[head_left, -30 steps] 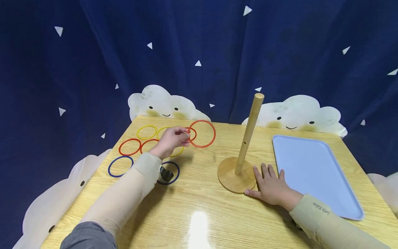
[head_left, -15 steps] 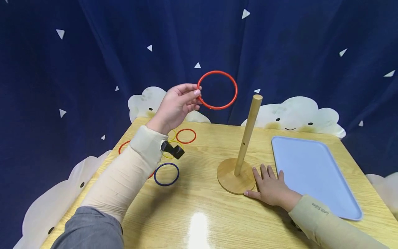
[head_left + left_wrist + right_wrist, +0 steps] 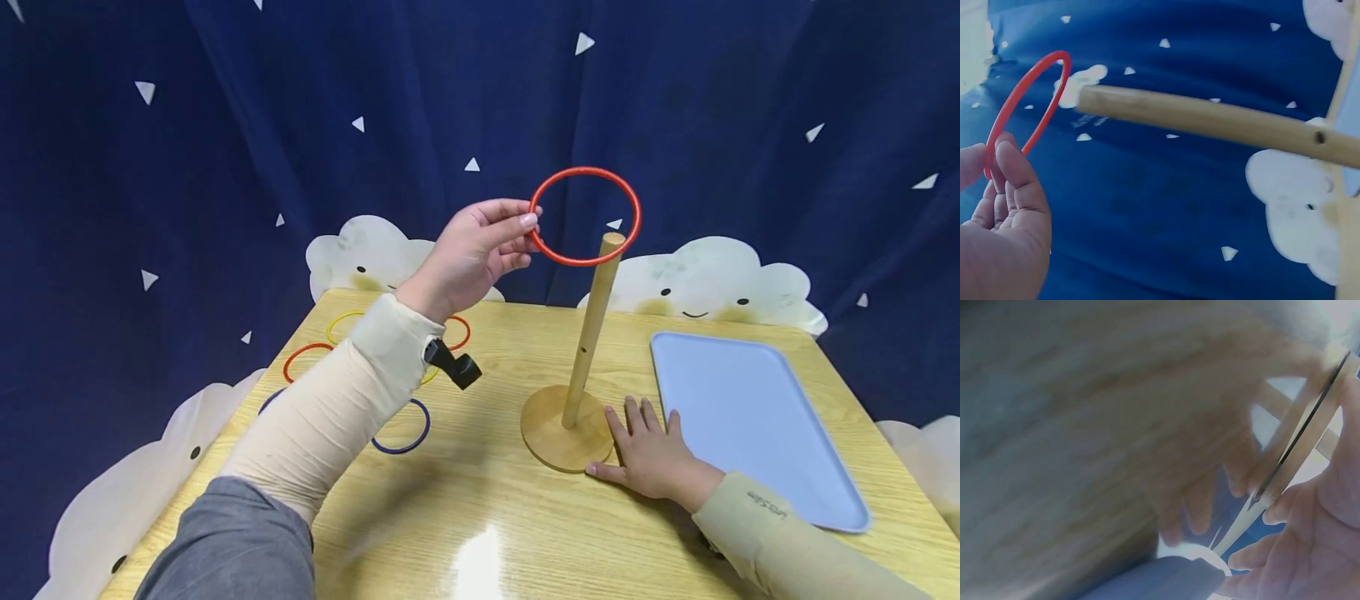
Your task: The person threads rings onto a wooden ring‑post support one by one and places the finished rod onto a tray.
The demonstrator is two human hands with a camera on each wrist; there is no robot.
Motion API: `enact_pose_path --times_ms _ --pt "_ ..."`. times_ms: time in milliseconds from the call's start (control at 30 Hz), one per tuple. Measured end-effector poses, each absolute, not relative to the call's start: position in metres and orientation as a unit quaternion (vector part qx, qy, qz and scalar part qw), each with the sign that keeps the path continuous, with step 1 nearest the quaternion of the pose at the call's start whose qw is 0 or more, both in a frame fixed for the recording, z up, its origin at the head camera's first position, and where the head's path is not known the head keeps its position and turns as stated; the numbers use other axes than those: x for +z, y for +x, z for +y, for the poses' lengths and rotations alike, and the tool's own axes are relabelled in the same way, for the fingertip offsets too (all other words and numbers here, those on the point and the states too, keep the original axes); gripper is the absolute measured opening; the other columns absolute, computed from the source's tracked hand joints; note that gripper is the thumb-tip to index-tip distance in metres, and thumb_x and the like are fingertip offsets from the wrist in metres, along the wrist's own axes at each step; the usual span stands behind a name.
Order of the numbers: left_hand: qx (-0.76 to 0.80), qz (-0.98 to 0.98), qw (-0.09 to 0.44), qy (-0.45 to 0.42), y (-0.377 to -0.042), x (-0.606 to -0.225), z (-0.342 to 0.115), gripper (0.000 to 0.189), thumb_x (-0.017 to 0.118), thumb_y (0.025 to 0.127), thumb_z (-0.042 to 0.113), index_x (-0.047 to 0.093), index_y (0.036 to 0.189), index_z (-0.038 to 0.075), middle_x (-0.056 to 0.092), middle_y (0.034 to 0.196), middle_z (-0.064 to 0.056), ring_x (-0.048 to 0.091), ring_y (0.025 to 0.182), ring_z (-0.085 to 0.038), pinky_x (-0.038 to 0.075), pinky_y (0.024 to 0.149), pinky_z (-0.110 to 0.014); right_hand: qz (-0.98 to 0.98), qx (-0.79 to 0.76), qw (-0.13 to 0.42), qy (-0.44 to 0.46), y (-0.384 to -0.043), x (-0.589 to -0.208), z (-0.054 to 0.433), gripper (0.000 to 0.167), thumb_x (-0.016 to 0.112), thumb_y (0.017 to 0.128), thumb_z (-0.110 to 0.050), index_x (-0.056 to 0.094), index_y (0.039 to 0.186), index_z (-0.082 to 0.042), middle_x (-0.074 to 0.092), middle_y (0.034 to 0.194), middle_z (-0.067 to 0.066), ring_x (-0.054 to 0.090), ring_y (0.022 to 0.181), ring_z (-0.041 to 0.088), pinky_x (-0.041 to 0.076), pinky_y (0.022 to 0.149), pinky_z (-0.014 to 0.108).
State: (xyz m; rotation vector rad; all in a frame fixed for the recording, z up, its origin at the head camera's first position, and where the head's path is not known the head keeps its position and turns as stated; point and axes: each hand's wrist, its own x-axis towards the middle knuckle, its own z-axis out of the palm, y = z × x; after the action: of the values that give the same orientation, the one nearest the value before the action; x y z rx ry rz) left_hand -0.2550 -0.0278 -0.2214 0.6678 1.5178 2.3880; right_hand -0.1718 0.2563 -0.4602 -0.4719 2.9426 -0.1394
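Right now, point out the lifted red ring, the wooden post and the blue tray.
Red ring (image 3: 585, 171): head view, upper arc of its band.
Wooden post (image 3: 592, 333): head view, middle of its shaft.
Blue tray (image 3: 750, 421): head view, bare flat bottom.

navy curtain (image 3: 300, 125) with clouds (image 3: 712, 271) and triangles (image 3: 583, 44)

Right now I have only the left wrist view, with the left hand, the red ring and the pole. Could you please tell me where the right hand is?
Observer: The right hand is at the right edge of the round base.
Operator: Thank you. Is anything lying to the left of this base?
Observer: Yes, a yellow ring, another red ring and a blue ring, each partly hidden by the left arm.
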Motion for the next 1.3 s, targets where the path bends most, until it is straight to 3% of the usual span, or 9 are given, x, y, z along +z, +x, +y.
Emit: enact_pose_path --times_ms 467,767,967,1100,1300 --pt "0.783 0.566 0.209 0.152 -0.267 -0.304 -0.014 0.015 0.055 0.103 -0.007 0.064 0.097 0.003 0.066 0.084 -0.006 0.063 0.07 -0.015 0.052 0.06 -0.021 0.984 -0.009 0.046 -0.174 -0.169 -0.462 0.251 0.107 0.048 0.09 -0.082 0.041 0.154 0.003 0.028 0.157 0.039 0.024 0.145 0.058 0.014 0.109 0.082" --pt "0.78 0.561 0.239 0.138 -0.269 -0.334 -0.013 0.014 0.056 0.103 -0.005 0.065 0.098 0.004 0.064 0.083 -0.005 0.063 0.071 -0.014 0.053 0.062 -0.021 0.977 -0.052 0.037 -0.203 -0.172 -0.458 0.254 0.103 0.06 0.093 -0.069 0.038 0.151 0.013 0.028 0.156 0.04 0.025 0.144 0.058 0.022 0.111 0.077" --pt "0.781 0.552 0.255 0.14 -0.269 -0.349 -0.011 0.014 0.053 0.103 -0.006 0.063 0.097 0.002 0.064 0.082 -0.003 0.062 0.071 -0.013 0.053 0.063 -0.022 0.979 -0.047 0.038 -0.195 -0.172 -0.455 0.253 0.102 0.059 0.093 -0.07 0.039 0.152 0.011 0.029 0.156 0.04 0.025 0.145 0.058 0.022 0.11 0.078" --pt "0.767 0.569 0.269 0.124 -0.269 -0.367 -0.01 0.006 0.055 0.103 -0.004 0.06 0.106 -0.003 0.064 0.085 -0.003 0.062 0.072 -0.012 0.052 0.064 -0.021 0.98 -0.042 0.041 -0.19 -0.172 -0.455 0.253 0.102 0.059 0.093 -0.071 0.039 0.152 0.01 0.028 0.156 0.04 0.024 0.145 0.059 0.021 0.11 0.079" --pt "0.713 0.628 0.298 0.092 -0.271 -0.404 -0.014 0.013 0.058 0.103 -0.002 0.06 0.115 -0.007 0.064 0.086 -0.006 0.062 0.074 -0.013 0.053 0.065 -0.022 0.98 -0.057 0.044 -0.185 -0.172 -0.459 0.254 0.103 0.057 0.093 -0.073 0.038 0.153 0.009 0.026 0.156 0.04 0.022 0.145 0.06 0.017 0.11 0.08"
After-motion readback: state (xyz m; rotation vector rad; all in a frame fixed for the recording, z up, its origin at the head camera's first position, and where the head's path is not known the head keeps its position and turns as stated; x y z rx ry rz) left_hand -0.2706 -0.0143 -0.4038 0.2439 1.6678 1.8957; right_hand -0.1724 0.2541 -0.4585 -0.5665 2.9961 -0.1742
